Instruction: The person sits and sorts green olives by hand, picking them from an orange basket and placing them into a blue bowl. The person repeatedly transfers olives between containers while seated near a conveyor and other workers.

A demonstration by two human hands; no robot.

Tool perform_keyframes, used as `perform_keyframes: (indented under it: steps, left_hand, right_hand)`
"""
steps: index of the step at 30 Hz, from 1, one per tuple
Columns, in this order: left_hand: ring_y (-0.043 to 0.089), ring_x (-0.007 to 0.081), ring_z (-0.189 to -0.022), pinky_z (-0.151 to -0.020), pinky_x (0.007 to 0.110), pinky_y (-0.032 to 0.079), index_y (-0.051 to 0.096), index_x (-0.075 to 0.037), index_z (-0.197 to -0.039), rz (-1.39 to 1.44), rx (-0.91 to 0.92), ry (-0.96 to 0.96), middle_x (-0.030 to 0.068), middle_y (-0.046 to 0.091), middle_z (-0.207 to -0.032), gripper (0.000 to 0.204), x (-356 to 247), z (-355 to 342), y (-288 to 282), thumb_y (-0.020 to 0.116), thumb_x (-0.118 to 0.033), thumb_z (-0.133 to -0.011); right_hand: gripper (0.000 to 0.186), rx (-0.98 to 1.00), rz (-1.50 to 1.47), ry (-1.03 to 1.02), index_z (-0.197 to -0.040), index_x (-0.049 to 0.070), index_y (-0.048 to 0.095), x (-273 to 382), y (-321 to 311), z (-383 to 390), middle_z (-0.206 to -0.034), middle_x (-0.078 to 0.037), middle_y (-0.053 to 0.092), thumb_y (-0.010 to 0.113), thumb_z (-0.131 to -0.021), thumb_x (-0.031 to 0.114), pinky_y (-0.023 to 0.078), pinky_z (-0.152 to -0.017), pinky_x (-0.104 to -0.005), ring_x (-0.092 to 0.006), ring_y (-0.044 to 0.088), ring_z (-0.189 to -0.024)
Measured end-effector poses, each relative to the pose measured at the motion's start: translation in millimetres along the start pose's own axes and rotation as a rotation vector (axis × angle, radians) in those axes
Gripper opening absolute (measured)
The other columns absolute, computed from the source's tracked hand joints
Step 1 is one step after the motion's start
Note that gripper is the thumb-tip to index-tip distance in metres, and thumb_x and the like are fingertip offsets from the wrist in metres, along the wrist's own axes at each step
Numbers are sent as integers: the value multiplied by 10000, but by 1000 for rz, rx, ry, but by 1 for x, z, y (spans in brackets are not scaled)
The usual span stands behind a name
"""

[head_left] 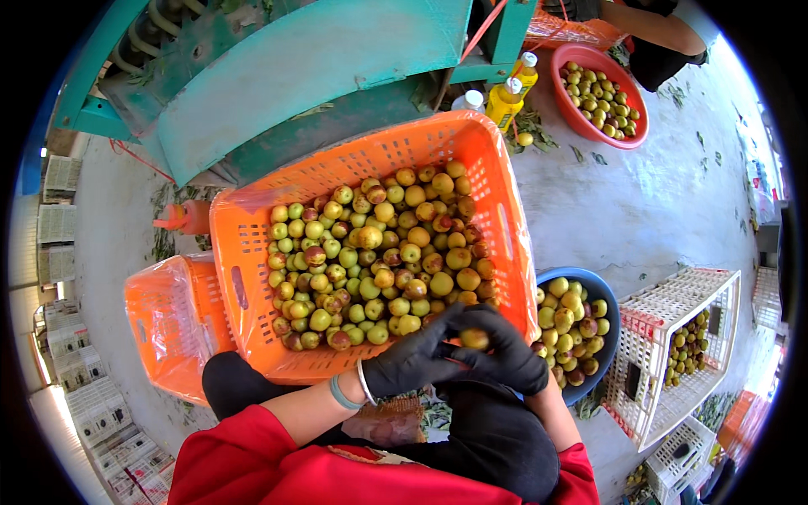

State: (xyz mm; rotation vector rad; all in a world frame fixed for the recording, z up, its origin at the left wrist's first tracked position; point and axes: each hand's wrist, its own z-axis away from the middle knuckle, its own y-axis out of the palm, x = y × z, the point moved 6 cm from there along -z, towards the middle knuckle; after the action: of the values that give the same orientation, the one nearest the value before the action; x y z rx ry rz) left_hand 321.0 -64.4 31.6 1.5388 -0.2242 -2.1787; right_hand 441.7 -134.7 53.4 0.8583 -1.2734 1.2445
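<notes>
My two hands, both in black gloves, meet over the near right corner of an orange plastic crate lined with clear film. My left hand comes in from the left with its fingers curled toward a yellow-green jujube. Around the same fruit bend the fingers of my right hand, so it sits between the two hands. Part of the jujube is hidden by the gloves. Beneath and beyond my hands, many loose jujubes, green, yellow and reddish brown, fill the crate.
A blue basin of jujubes stands right of the crate, beside a tipped white crate. Left is another orange crate. Beyond are a green machine, yellow bottles, a red basin and another person's arm.
</notes>
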Motion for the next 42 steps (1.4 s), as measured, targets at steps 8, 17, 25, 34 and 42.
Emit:
perform_keyframes:
  steps: [8, 17, 25, 34, 42]
  left_hand:
    - [454, 364, -1178, -893, 434, 479, 495, -120, -1263, -1431, -698, 177, 169, 510, -1252, 460, -12, -31, -154, 548, -25, -815]
    - [588, 363, -860, -750, 439, 491, 502, -88, -1098, -1193, -456, -256, 179, 552, -1007, 399, 38, 21, -173, 635, -246, -757]
    - [591, 147, -615, -569, 291, 492, 624, -68, -862, -275, -329, -392, 46, 608, -732, 261, 61, 96, -144, 653, -323, -814]
    - [580, 177, -561, -505, 283, 476, 631, 35, -860, 119, -487, -125, 102, 613, -689, 311, 45, 92, -194, 462, -223, -898]
    - [579, 148, -631, -570, 269, 482, 634, 22, -888, 171, -914, 70, 74, 611, -730, 179, -5, 117, -263, 474, -54, -861]
  right_hand:
    - [433, -1495, 1006, 335, -1345, 1, 403, -93, -309, 270, -1334, -168, 466, 409, -970, 218, 371, -1022, -375, -298, 469, -1183]
    - [430, -1474, 1147, 350, -1230, -14, 529, -101, -255, 202, -1240, -185, 550, 643, -869, 189, 434, -946, -372, -304, 547, -1109]
    - [203, -205, 379, 20, -1033, 44, 637, 21, -41, -52, -1009, -142, 639, 569, -842, 43, 508, -767, -340, -283, 637, -902]
    - [571, 217, 989, 307, -1213, 149, 481, -77, 63, -90, -1152, -222, 459, 696, -735, 378, 490, -789, -493, -453, 473, -1019]
    - [533, 277, 839, 269, -1069, 154, 586, -98, 53, -101, -1076, -195, 517, 733, -658, 460, 441, -866, -485, -425, 472, -1019]
